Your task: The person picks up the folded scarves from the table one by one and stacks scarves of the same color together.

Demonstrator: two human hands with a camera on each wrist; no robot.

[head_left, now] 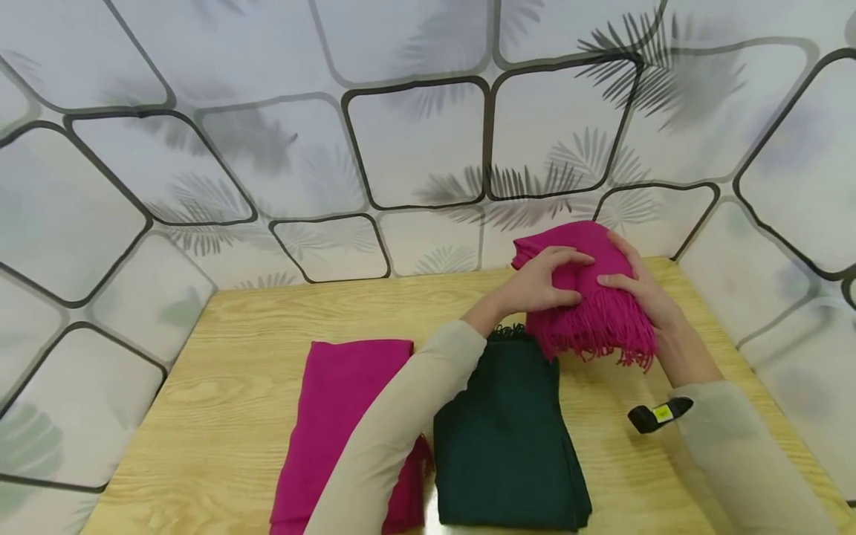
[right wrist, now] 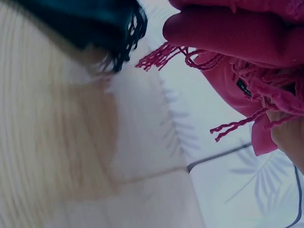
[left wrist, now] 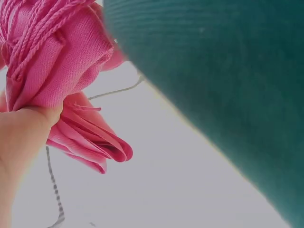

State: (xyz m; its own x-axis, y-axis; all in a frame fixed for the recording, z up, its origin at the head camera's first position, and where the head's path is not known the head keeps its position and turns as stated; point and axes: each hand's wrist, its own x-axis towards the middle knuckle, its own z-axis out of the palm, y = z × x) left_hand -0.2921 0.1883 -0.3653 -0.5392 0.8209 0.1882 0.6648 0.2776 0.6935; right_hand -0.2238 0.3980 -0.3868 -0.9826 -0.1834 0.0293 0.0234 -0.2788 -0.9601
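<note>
A folded magenta scarf (head_left: 588,253) with a twisted fringe is held up over the back right of the table by both hands. My left hand (head_left: 535,286) grips its left side, and the left wrist view shows the thumb pressed against the folded cloth (left wrist: 76,61). The right hand (head_left: 645,293) grips the right side, thumb in front. The fringe (right wrist: 256,95) dangles below the folds in the right wrist view, where a small dark label shows among the strands. Just below the left hand lies a folded dark green scarf (head_left: 508,438), its black-looking fringe toward the wall.
Another folded magenta scarf (head_left: 348,401) lies left of the green one, partly covered by my left sleeve (head_left: 401,423). The wooden table (head_left: 200,386) meets a patterned wall covering (head_left: 421,148) at the back and sides. A black strap (head_left: 658,414) sits by the right wrist.
</note>
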